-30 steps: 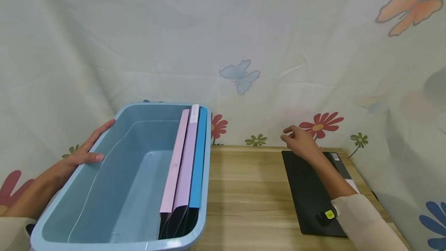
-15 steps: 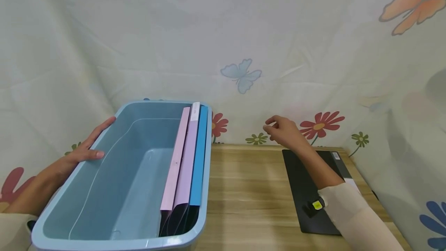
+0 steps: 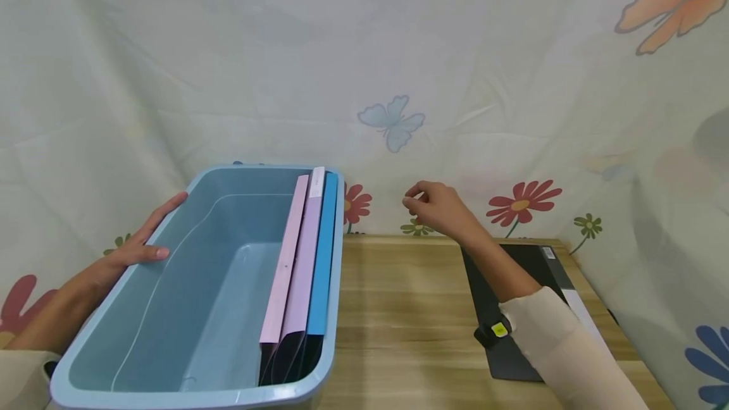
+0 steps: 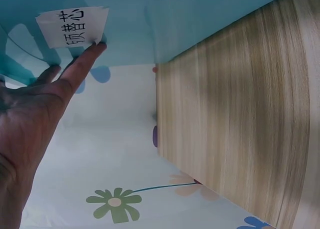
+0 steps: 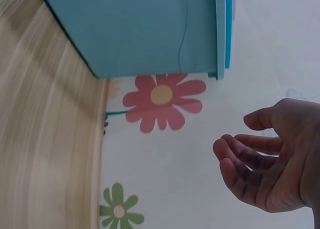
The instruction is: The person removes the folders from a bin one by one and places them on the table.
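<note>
A light blue plastic tub [image 3: 259, 211] fills the left of the head view. My left hand [image 3: 139, 248] holds its left rim, thumb over the inside and fingers along the outer wall. In the left wrist view those fingers touch the wall at a white paper label [image 4: 70, 31] with printed characters. Along the tub's right side three binders stand on edge: pink [image 3: 286, 261], lilac [image 3: 304, 258] and blue [image 3: 323, 258]. To the right of the tub, my right hand [image 3: 441, 209] hovers above the table's back edge, fingers loosely curled around nothing.
A black flat folder [image 3: 526, 261] with a small white label lies at the table's right, partly covered by my right forearm. The wood-grain table [image 3: 398, 315] ends at a pale curtain [image 3: 273, 68] printed with flowers and butterflies; another curtain side hangs at the right.
My right hand has moved left and slightly up, from over the black folder toward the tub. My left hand, the tub and the binders stay as they were.
</note>
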Available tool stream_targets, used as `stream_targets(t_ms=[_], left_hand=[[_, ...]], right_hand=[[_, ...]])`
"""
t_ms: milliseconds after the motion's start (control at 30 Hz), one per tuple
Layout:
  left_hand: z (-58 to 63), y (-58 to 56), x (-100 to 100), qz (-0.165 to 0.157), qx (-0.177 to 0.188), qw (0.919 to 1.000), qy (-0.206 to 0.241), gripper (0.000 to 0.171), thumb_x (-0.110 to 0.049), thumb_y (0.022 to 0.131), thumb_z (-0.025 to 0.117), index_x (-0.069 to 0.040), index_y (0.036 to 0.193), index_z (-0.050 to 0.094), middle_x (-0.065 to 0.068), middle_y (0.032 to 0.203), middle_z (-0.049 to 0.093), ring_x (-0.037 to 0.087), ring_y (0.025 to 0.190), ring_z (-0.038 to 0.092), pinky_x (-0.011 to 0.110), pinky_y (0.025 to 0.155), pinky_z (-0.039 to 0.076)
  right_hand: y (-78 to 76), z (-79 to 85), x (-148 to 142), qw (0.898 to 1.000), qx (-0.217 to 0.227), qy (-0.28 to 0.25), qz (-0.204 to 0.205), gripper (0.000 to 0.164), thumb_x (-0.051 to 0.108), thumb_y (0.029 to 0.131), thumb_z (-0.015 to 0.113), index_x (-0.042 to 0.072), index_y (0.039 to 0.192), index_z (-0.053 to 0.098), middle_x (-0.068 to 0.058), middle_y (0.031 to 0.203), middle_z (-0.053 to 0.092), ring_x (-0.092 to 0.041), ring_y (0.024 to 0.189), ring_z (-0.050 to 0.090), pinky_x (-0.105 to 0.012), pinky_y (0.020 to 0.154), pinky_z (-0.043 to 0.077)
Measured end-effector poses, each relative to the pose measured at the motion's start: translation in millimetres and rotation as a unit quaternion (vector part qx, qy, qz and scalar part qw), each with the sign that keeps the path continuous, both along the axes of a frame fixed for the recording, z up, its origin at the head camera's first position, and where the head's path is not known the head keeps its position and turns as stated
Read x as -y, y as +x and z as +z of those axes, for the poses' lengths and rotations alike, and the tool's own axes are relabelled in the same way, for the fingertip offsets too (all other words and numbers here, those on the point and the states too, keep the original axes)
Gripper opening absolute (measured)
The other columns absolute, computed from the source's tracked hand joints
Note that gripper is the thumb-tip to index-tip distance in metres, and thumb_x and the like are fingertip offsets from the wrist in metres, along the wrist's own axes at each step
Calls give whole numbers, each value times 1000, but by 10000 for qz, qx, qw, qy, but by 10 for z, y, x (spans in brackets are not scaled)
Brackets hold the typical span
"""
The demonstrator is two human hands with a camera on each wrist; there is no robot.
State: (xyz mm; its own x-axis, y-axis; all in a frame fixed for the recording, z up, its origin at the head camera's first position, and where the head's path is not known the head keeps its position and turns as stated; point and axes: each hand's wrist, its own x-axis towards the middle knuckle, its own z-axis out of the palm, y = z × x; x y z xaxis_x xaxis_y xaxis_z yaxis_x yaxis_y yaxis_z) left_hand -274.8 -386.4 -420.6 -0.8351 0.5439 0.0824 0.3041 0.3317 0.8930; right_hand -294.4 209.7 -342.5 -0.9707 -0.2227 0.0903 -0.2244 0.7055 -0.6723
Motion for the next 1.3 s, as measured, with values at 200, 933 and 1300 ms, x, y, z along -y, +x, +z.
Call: stream_targets(t_ms=[200,933,1300], left_hand=[[6,3,0,-35,83,10000,41,96,-23,107,46,-46,179,-13,-6,182,3,8,141,42,44,101,52],[-30,-7,10,3,8,10000,57,97,-22,106,46,-46,179,-13,-6,184,3,7,142,42,43,101,51],[-48,-7,12,54,7,10000,17,97,-22,106,46,-46,179,-13,-7,185,2,7,142,40,43,102,48]], right_hand=[[28,146,278,9996,-41,-13,270,35,32,114,64,6,133,76,-13,106,81,-24,86,80,-40,82,65],[319,253,1259,9932,-702,-197,910,29,31,114,63,9,126,78,-8,110,81,-20,89,73,-33,73,61],[387,320,1548,9872,-1215,376,968,30,32,113,62,9,114,82,0,81,73,-17,78,66,-34,68,44]])
